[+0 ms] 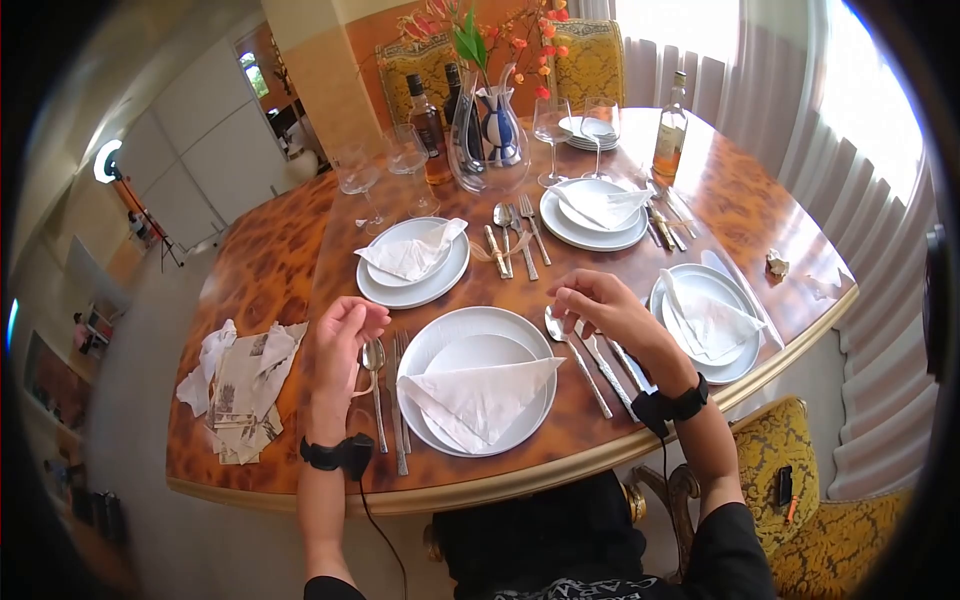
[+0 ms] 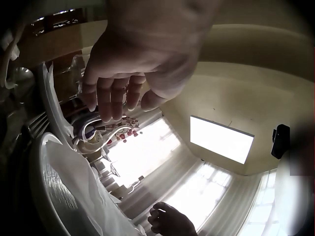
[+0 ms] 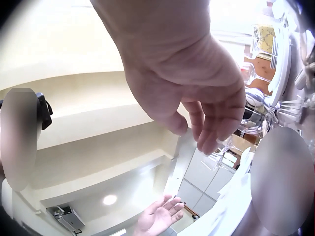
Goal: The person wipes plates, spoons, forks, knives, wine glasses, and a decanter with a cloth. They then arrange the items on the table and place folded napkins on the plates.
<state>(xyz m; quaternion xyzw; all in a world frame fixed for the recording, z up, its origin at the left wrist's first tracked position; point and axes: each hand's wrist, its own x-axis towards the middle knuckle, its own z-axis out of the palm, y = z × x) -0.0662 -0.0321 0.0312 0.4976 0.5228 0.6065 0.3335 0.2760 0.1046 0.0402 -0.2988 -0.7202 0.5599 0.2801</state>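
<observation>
My left hand (image 1: pixel 345 335) hovers over the left side of the near place setting, its fingers loosely bent with nothing in them. On the opposite side is my right hand (image 1: pixel 600 305), also holding nothing, its fingers bent and drooping in the right wrist view. Between the hands lies a large white plate (image 1: pixel 543 402) bearing a smaller plate and a folded white napkin (image 1: pixel 480 395). A spoon (image 1: pixel 379 392) and forks (image 1: pixel 402 425) lie just below the left hand. Under the right hand are another spoon (image 1: pixel 582 368) and knives (image 1: pixel 610 378), partly covered by the forearm.
Three more settings with napkins surround this one, including a right-hand plate (image 1: pixel 745 360). Crumpled napkins and printed papers (image 1: pixel 250 385) lie at left. Farther back stand wine glasses (image 1: pixel 405 150), bottles (image 1: pixel 671 130) and a glass vase (image 1: pixel 490 165). A patterned chair (image 1: pixel 780 450) is at right.
</observation>
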